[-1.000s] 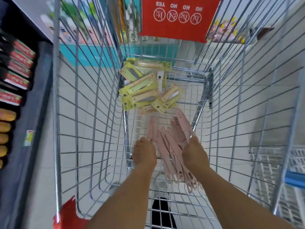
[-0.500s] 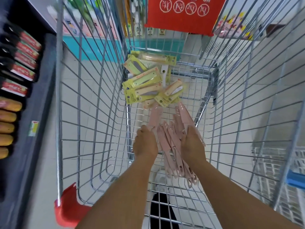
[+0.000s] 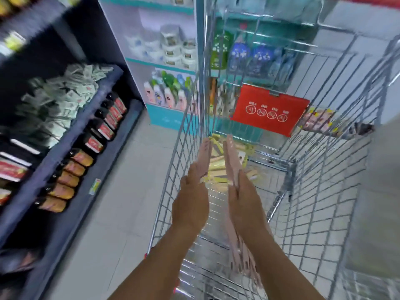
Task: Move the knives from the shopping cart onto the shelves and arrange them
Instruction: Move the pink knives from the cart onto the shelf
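head view, blurred: pink sheathed knives [image 3: 232, 161] are gripped in the right hand [image 3: 244, 204], a smaller pink bunch [image 3: 204, 156] in the left hand [image 3: 190, 204], above the shopping cart [image 3: 324, 191]. yellow carded knives [image 3: 218, 172] remain inside. bundles are best kept level and squared before shelving.

Both forearms reach forward; left hand [image 3: 190, 204] and right hand [image 3: 245, 202] raised side by side — each gripping.
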The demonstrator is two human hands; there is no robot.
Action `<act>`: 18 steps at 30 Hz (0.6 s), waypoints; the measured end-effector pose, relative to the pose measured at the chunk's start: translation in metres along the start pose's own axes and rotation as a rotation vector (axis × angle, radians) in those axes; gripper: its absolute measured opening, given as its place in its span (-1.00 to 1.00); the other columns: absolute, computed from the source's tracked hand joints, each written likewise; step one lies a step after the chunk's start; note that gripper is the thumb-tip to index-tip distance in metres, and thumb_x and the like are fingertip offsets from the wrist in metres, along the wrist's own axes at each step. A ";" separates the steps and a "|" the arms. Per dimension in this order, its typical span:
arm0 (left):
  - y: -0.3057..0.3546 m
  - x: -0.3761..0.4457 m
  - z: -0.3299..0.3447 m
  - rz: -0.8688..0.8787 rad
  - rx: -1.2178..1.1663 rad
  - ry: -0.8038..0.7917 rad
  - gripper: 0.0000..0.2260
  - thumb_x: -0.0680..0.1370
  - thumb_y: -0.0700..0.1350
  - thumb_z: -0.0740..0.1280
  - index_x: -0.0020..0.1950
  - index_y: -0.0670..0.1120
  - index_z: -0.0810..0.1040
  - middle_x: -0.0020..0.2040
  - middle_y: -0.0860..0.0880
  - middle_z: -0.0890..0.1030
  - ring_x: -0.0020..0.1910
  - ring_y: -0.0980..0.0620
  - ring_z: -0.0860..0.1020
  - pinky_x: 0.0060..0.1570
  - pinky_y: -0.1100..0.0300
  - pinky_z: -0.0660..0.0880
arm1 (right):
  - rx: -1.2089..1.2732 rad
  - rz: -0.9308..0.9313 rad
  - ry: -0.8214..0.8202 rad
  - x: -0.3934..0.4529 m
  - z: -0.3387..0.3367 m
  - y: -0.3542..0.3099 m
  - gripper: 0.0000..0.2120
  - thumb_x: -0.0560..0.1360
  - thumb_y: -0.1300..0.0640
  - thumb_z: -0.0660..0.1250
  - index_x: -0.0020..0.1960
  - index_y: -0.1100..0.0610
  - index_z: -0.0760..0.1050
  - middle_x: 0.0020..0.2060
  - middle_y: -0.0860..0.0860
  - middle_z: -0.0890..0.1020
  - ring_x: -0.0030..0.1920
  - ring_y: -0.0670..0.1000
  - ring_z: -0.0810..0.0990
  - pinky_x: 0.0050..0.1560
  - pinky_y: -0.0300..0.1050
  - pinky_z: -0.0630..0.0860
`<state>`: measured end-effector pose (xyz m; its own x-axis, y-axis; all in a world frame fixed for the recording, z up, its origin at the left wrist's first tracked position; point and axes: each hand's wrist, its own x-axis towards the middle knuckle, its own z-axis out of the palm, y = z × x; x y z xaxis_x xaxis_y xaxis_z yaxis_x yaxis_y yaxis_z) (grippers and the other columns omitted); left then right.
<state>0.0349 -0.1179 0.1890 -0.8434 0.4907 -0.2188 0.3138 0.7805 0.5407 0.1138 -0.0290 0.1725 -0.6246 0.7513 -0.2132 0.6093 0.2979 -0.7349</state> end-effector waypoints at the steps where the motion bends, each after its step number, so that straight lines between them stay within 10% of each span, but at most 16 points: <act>1: -0.003 -0.001 -0.013 0.021 0.018 0.061 -0.55 0.61 -0.13 0.16 0.49 -0.03 0.15 0.35 -0.09 0.37 0.16 -0.14 0.51 0.01 0.00 0.51 | -0.012 -0.051 0.004 -0.002 -0.003 -0.016 -0.55 0.61 0.12 0.11 0.49 0.08 0.21 0.27 0.09 0.47 0.17 0.12 0.49 0.13 -0.06 0.43; 4: -0.011 -0.005 -0.060 0.119 0.024 0.110 -0.50 0.42 -0.27 0.41 0.32 -0.31 0.37 0.34 -0.24 0.32 0.12 -0.19 0.54 -0.04 0.05 0.58 | -0.038 -0.139 0.025 -0.008 -0.007 -0.071 -0.56 0.60 0.17 0.13 0.47 0.13 0.24 0.27 0.14 0.49 0.18 0.15 0.48 0.11 -0.04 0.40; 9: -0.029 -0.021 -0.174 0.074 -0.021 0.287 -0.50 0.59 -0.25 0.12 0.52 -0.08 0.07 0.32 -0.03 0.34 0.26 -0.04 0.40 0.00 0.17 0.41 | -0.058 -0.346 0.016 -0.036 0.009 -0.177 -0.65 0.57 0.18 0.13 0.34 0.21 0.35 0.14 0.20 0.54 0.12 0.20 0.47 0.03 -0.01 0.35; 18: -0.134 -0.072 -0.353 0.091 -0.107 0.623 -0.56 0.59 -0.23 0.11 0.47 -0.09 0.14 0.25 -0.15 0.43 0.07 -0.20 0.47 -0.11 -0.03 0.44 | -0.009 -0.618 -0.062 -0.119 0.082 -0.360 -0.69 0.55 0.23 0.17 0.29 0.15 0.37 0.08 0.14 0.53 0.07 0.17 0.49 -0.18 -0.12 0.23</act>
<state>-0.1004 -0.3950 0.4190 -0.9211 0.2107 0.3274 0.3776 0.6878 0.6199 -0.0715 -0.2735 0.4100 -0.8902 0.4027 0.2131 0.1294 0.6720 -0.7292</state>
